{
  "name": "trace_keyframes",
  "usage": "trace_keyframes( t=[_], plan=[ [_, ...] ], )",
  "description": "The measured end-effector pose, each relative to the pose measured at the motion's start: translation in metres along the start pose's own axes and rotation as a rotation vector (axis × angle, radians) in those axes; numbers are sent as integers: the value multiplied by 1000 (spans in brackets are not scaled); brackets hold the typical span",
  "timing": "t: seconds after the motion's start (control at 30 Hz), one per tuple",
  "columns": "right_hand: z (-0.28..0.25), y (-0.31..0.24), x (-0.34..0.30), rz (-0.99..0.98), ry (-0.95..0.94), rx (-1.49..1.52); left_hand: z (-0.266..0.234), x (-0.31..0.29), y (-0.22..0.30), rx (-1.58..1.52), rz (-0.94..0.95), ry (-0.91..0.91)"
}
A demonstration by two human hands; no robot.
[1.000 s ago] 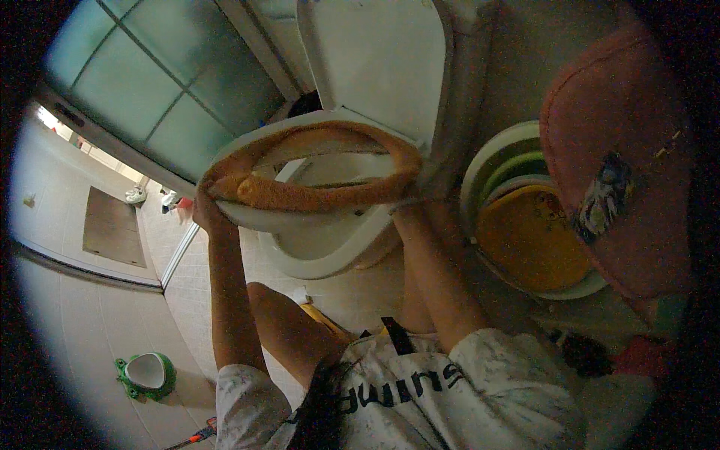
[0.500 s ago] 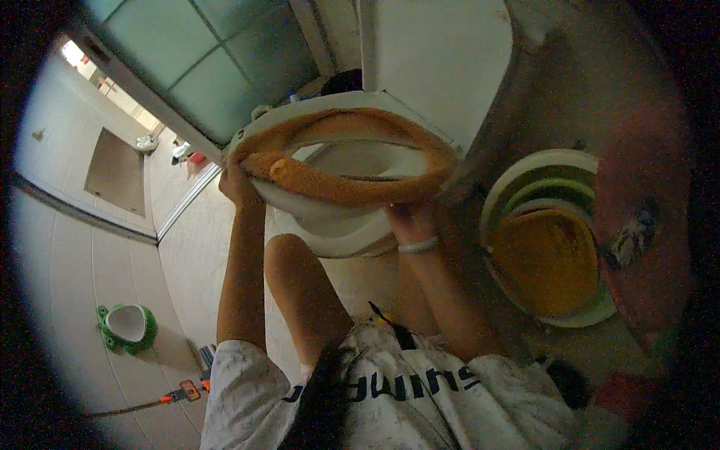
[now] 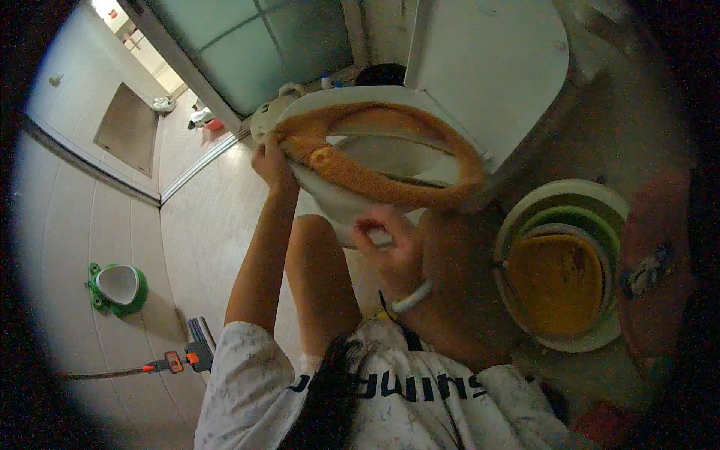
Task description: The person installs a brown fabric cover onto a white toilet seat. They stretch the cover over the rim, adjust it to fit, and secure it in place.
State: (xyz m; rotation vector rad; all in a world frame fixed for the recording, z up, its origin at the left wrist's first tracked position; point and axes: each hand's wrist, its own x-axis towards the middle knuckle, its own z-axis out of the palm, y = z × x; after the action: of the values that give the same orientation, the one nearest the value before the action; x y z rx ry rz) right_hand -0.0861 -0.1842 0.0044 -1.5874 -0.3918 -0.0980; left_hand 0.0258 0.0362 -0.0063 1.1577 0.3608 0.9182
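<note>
Opening through the orange seat cover (image 3: 375, 178), raised lid (image 3: 487, 82) blocking behind, nested basins (image 3: 555, 281) crowding right side

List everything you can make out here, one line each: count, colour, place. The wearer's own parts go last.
Seat cover: one, orange, around the tilted seat
Toilet seat: one, white, over the bowl
Toilet bowl: one, white, centre
Toilet lid: one, white, raised, upper right
Nested basins: at least four, white, green, grey, orange, right
Unclear item: one, pink, right edge
Frosted glass panel: one, pale green, top
Child's urinal: one, green and white, left
Cleaning tool: one, black and orange, lower left
Shirt: one, white, bottom
Wristband: one, white, right wrist
Left hand: one, bare, gripping the seat's left end
Right hand: one, bare, blurred, below the seat
</note>
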Motion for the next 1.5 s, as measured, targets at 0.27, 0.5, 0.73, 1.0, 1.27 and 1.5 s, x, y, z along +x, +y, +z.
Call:
trace_keyframes(
  t=[0.27,0.5,0.73,1.0,1.27,1.5],
  plan=[
    [21,7,76,-181,-217,-716,-20,-3,-19,29,-104,38],
    [24,39,89,21,-306,-455,-25,-16,-2,79,-196,-32],
    [28,11,97,50,-480,-558,-31,-19,12,188,-289,-153],
    [23,47,111,224,-548,-214,-45,-12,3,692,272,-166],
    [15,47,118,506,-757,309,-41,-20,22,632,212,-375],
    [17,31,122,753,-881,530,-51,-20,41,-20,-665,-623]
  ],
)
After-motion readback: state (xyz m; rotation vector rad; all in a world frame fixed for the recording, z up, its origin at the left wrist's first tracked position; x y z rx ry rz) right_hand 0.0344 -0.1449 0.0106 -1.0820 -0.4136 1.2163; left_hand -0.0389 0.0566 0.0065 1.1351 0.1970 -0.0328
